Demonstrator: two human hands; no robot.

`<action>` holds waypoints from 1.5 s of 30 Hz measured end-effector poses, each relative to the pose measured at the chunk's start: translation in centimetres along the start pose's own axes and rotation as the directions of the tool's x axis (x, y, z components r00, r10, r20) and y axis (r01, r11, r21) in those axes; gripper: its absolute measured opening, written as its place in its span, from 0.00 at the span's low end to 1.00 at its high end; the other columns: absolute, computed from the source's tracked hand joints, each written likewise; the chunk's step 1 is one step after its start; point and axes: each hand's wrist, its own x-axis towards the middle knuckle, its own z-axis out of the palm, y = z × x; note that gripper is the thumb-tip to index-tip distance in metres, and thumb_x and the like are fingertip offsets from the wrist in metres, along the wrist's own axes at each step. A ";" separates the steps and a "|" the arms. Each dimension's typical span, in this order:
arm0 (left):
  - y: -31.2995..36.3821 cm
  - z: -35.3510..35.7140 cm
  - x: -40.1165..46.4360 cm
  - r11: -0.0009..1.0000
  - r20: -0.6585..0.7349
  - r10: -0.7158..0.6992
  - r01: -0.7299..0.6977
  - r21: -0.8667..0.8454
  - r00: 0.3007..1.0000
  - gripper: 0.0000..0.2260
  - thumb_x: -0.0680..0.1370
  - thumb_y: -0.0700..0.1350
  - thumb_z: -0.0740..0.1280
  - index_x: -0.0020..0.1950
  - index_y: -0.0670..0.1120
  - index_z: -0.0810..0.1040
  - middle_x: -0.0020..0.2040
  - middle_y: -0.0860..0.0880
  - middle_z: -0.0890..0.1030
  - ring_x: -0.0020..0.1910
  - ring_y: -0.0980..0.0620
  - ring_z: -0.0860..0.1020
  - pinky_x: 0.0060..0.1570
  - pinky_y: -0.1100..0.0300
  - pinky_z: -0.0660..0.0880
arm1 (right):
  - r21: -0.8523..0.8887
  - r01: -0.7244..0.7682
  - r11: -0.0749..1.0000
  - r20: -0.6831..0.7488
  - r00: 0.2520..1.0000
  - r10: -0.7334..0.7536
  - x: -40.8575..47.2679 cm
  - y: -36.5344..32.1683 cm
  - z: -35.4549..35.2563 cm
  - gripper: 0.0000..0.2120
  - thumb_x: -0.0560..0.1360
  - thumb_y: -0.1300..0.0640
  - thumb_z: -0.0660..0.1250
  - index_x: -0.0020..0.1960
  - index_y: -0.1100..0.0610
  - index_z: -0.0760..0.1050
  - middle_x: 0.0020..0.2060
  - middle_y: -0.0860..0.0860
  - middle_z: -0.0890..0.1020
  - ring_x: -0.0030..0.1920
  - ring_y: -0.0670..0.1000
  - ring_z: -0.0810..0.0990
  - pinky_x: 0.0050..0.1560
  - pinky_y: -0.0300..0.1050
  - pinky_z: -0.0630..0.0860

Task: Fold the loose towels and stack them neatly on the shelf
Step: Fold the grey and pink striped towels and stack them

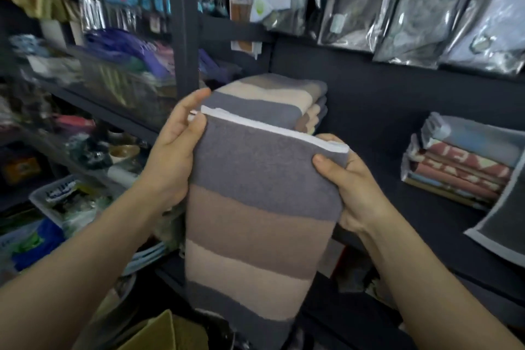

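Striped towel (255, 207), folded, held upright w/ left hand (173, 150) & right hand (349, 187) each gripping a top corner, in front of folded stack (284, 99) on dark shelf (377, 133).

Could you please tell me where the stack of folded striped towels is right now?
The stack of folded striped towels sits on the dark shelf at centre, behind the striped towel held by both hands.

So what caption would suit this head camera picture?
Both hands, left and right, hold a folded striped towel before a matching stack on the dark shelf.
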 end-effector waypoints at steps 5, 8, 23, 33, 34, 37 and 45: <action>0.1 -2.6 1.3 0.968 0.102 -0.205 0.217 -0.126 0.973 0.22 0.63 0.63 0.73 0.52 0.53 0.79 0.47 0.56 0.84 0.45 0.56 0.82 0.39 0.60 0.78 | 0.020 0.040 0.999 -0.022 0.999 -0.040 4.1 -2.8 4.0 0.11 0.67 0.58 0.67 0.49 0.55 0.80 0.40 0.51 0.85 0.41 0.49 0.84 0.39 0.41 0.80; -0.4 -4.0 1.7 0.979 0.266 -0.199 0.203 0.015 0.943 0.21 0.66 0.51 0.74 0.57 0.54 0.74 0.50 0.56 0.83 0.48 0.57 0.81 0.40 0.64 0.77 | 0.057 0.052 0.997 -0.067 0.997 -0.048 6.3 -4.4 5.2 0.13 0.67 0.58 0.66 0.50 0.58 0.79 0.38 0.52 0.84 0.39 0.49 0.84 0.39 0.41 0.80; 3.9 1.3 21.9 0.693 0.110 -0.187 0.052 0.719 0.976 0.06 0.80 0.43 0.59 0.43 0.49 0.71 0.42 0.52 0.76 0.45 0.52 0.74 0.40 0.61 0.69 | 0.040 -0.005 0.999 -0.485 0.874 0.024 21.2 -9.0 -0.6 0.14 0.78 0.57 0.61 0.55 0.66 0.77 0.40 0.58 0.83 0.37 0.53 0.82 0.38 0.43 0.80; -3.3 0.9 21.9 0.315 0.180 -0.374 -0.058 0.947 0.910 0.18 0.79 0.37 0.57 0.68 0.47 0.66 0.59 0.43 0.77 0.52 0.47 0.76 0.49 0.60 0.71 | -0.262 -0.468 0.844 -0.588 0.771 0.245 19.0 -3.5 -7.6 0.12 0.74 0.49 0.64 0.42 0.58 0.74 0.31 0.53 0.75 0.26 0.48 0.71 0.25 0.38 0.63; -3.2 1.1 22.2 0.396 0.184 -0.353 -0.032 0.918 0.917 0.19 0.78 0.33 0.54 0.67 0.45 0.69 0.60 0.41 0.76 0.52 0.47 0.76 0.47 0.64 0.69 | -0.220 -0.437 0.872 -0.541 0.799 0.263 19.1 -3.6 -7.6 0.09 0.75 0.52 0.63 0.42 0.58 0.73 0.30 0.52 0.73 0.24 0.47 0.68 0.23 0.37 0.60; -2.5 2.6 23.1 0.521 0.146 -0.273 0.019 0.854 0.951 0.23 0.76 0.27 0.49 0.62 0.42 0.76 0.60 0.41 0.77 0.52 0.46 0.76 0.40 0.72 0.65 | -0.011 -0.286 0.958 -0.485 0.839 0.245 20.1 -4.4 -7.6 0.06 0.76 0.62 0.60 0.41 0.59 0.72 0.25 0.51 0.70 0.18 0.44 0.64 0.18 0.33 0.56; -3.4 5.1 27.9 0.419 0.132 -0.264 -0.010 0.908 0.955 0.17 0.78 0.35 0.58 0.65 0.43 0.74 0.65 0.42 0.74 0.64 0.45 0.71 0.54 0.65 0.67 | 0.134 -0.071 0.988 -0.655 0.742 0.142 24.3 -6.0 -8.9 0.12 0.77 0.69 0.54 0.36 0.59 0.67 0.27 0.52 0.71 0.17 0.42 0.69 0.17 0.30 0.64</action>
